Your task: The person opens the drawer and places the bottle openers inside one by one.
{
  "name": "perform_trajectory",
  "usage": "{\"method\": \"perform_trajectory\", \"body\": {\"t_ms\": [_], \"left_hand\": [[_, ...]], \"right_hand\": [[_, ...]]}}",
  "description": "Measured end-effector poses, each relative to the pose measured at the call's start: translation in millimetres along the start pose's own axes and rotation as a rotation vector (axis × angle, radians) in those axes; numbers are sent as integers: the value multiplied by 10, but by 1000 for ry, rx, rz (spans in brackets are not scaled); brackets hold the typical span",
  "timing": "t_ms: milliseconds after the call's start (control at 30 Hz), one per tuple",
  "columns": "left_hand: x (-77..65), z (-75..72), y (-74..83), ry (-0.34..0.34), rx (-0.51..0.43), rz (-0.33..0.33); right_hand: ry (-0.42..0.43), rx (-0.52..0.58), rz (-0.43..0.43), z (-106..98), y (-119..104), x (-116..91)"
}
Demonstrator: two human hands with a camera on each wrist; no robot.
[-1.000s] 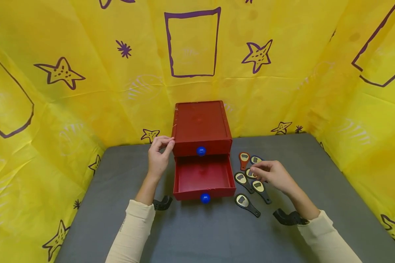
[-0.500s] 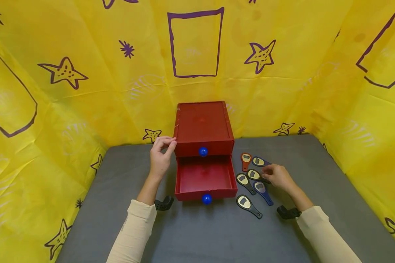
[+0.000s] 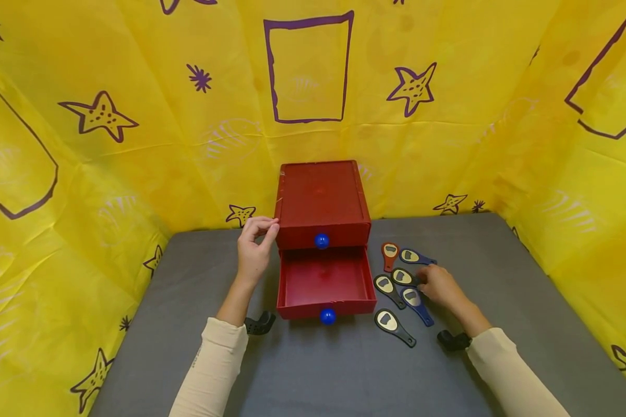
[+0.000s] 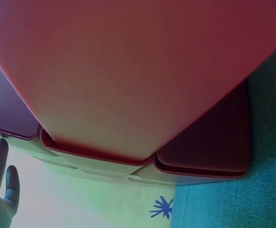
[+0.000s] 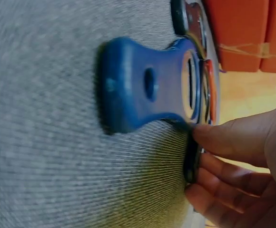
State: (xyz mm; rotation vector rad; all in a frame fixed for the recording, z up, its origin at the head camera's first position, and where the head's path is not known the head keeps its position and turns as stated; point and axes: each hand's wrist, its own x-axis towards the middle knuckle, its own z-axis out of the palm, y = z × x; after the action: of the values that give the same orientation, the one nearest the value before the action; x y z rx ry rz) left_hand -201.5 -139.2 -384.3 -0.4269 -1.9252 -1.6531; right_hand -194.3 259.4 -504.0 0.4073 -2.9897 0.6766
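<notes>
Jutting open, lower drawer (image 3: 299,311) shows red floor (image 3: 323,288), shadowed back (image 3: 323,256) unclear

The lower drawer (image 3: 323,286) admits entry from above at its front part; the upper drawer (image 3: 344,236) overhangs the rear part. Between the drawer's right wall and the right grip (image 3: 442,288), which pinches the middle black opener (image 3: 403,277), the left black opener (image 3: 389,290) obstructs low passage. The rear blue opener (image 3: 416,256) and front blue opener (image 3: 416,306) restrict clearance beside the grip. Bare surface (image 3: 313,370) extends in front of the drawer. The left grip (image 3: 253,252) obstructs the cabinet's (image 3: 320,194) left front edge. Yellow cloth (image 3: 313,145) bounds the rear.
</notes>
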Motion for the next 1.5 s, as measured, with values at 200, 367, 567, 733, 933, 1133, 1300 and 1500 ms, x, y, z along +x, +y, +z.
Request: {"method": "perform_trajectory", "body": {"t_ms": [200,367,567,733,933,1133,1300,1500], "left_hand": [[-1,-8,6,-6,6,-5],[2,-12,4,-3,6,-8],[4,-4,-3,-4,-5,-7],[-3,-5,-12,-1,-7,-6],[-14,-11,-23,-4,7,-17],[-17,-12,-8,-10,17,-22],[-10,-9,-3,-10,13,-21],[-9,2,19,-6,13,-14]], "right_hand": [[34,-37,-108,18,-1,17],[13,-40,-145,7,25,32],[-28,-2,-122,-17,65,53],[-49,54,-65,-32,63,27],[-32,102,-38,-86,38,-20],[17,137,3,-215,-16,-15],[69,185,28,-360,-122,-17],[107,219,49,-510,-238,-9]]}}
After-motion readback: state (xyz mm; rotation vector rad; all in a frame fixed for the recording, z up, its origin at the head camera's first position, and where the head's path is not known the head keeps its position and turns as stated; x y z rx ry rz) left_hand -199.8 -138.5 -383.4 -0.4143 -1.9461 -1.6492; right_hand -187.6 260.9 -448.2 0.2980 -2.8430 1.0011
